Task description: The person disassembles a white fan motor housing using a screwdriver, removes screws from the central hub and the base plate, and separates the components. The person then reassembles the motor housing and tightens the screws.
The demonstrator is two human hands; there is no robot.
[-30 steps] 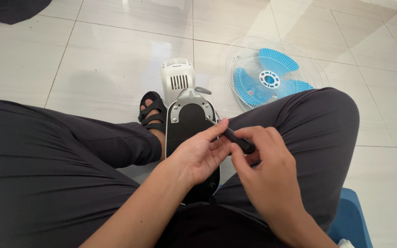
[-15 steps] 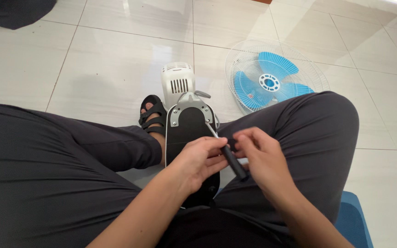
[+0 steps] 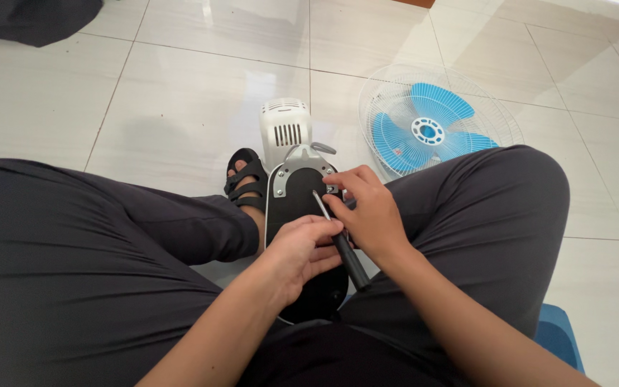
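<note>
I sat with the black fan base (image 3: 295, 208) lying lengthwise between my knees, its underside facing up at me, rimmed by a thin pale edge. My left hand (image 3: 302, 251) rested on the lower part of that base, and its fingers were curled shut around the black handle of the screwdriver (image 3: 342, 240), which lay slanted across the base with the handle end towards my right thigh and the thin metal shaft pointing up and to the left. My right hand (image 3: 367, 208) was above it, at the upper right edge of the base, the fingers bent together there beside a small metal fitting; whether they pinched anything I could not tell, since the fingertips were turned away from me.

Beyond the base stood the white motor housing (image 3: 286, 129) with its vent slots, touching the top end of the base. My foot in a black sandal (image 3: 246, 179) showed just to the left of it on the tiled floor (image 3: 180, 86). Further right on the floor lay the white wire grille (image 3: 395, 93) with the blue fan blades (image 3: 424, 132) inside it, close to my right knee.
</note>
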